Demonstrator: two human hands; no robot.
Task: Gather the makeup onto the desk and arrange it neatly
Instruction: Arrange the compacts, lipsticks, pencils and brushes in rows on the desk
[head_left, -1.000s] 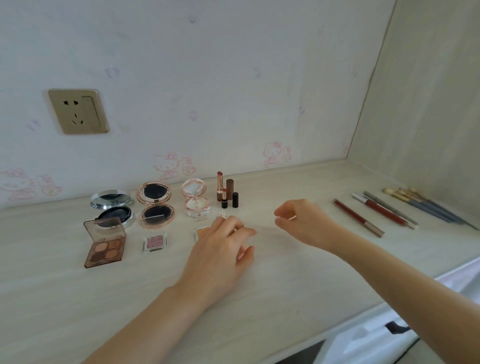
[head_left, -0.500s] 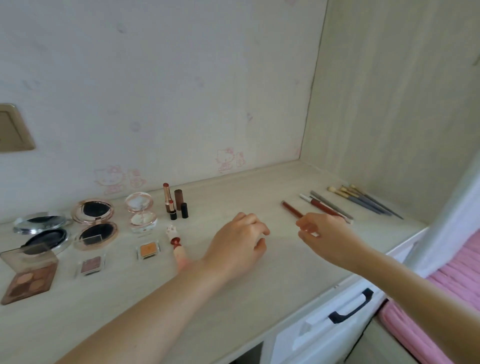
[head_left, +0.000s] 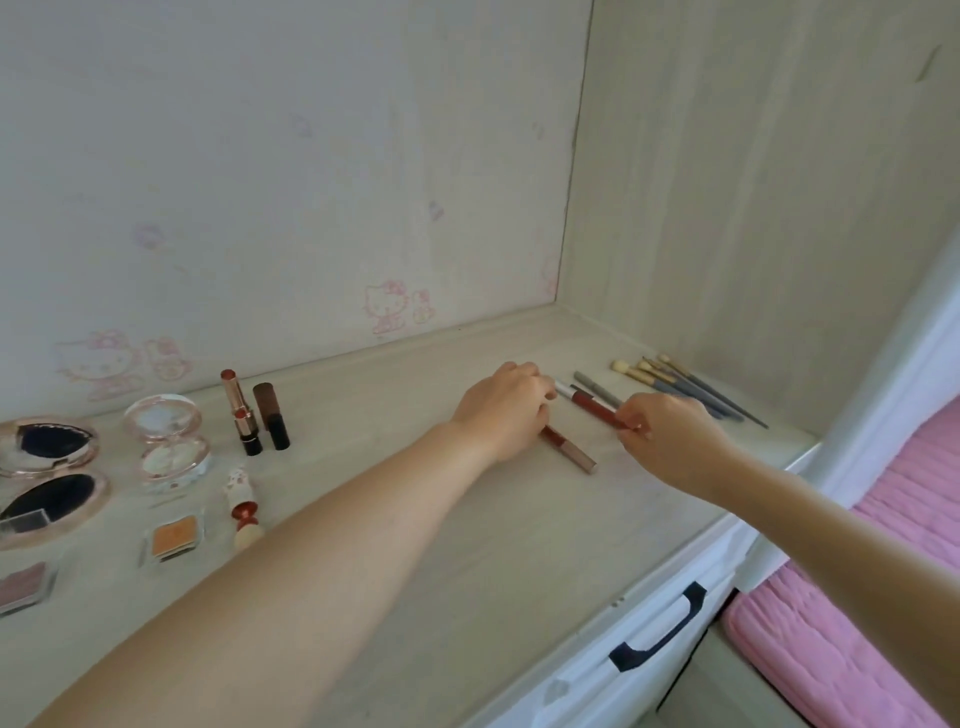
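Red lip pencils (head_left: 592, 408) are the focus now: both hands moved over from the compacts (head_left: 49, 467). Left hand (head_left: 501, 410) curls over one, right hand (head_left: 662, 434) pinches another, so straightening's underway.

Makeup is lying spread along the desk (head_left: 467, 561). Near its right edge, four brushes (head_left: 675, 382) are lying side by side, a grey pencil (head_left: 597, 388) beside them. A red pencil (head_left: 592, 406) and a brown-capped red pencil (head_left: 569, 451) are resting closer in, both partly covered. Toward the back edge, two open lipsticks (head_left: 240, 410) and two dark tubes (head_left: 271, 415) are standing upright. At the left, open compacts (head_left: 169, 441), small eyeshadow pans (head_left: 174, 538) and a fallen figurine-shaped lipstick (head_left: 243, 501) are lying flat.
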